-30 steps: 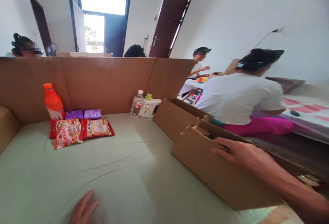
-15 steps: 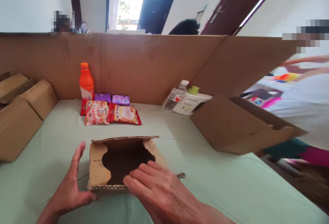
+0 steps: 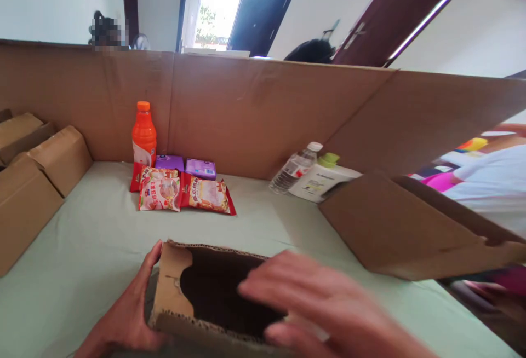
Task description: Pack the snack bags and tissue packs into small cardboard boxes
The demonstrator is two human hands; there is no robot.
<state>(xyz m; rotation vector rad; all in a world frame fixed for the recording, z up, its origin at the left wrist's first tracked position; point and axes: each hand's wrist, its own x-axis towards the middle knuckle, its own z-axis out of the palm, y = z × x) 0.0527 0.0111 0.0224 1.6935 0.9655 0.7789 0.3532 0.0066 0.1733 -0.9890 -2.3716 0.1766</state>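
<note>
An open-topped cardboard box (image 3: pixel 175 284) with a dark inside sits low in the middle of the view. My left hand (image 3: pixel 129 309) spans its left end, fingers along the back corner and thumb at the front. Over the right part of the opening is my right hand (image 3: pixel 312 303), blurred, its fingers stretched out and its thumb apart near the front rim. I see nothing held in it. The right end of the box is hidden behind this hand, and the bottom inside is too dark to make out.
Behind stand an orange bottle (image 3: pixel 143 133), red snack bags (image 3: pixel 207 194) and purple packs (image 3: pixel 200 168). A clear bottle (image 3: pixel 293 169) and a white bottle (image 3: pixel 322 182) lean by a larger cardboard box (image 3: pixel 394 232). Cardboard boxes (image 3: pixel 36 199) sit left; a cardboard wall (image 3: pixel 246 111) runs behind.
The box appears nearer and turned slightly, its right end closer to me. My left hand has closed in against its left end. My right hand has shifted right, with its thumb now spread.
</note>
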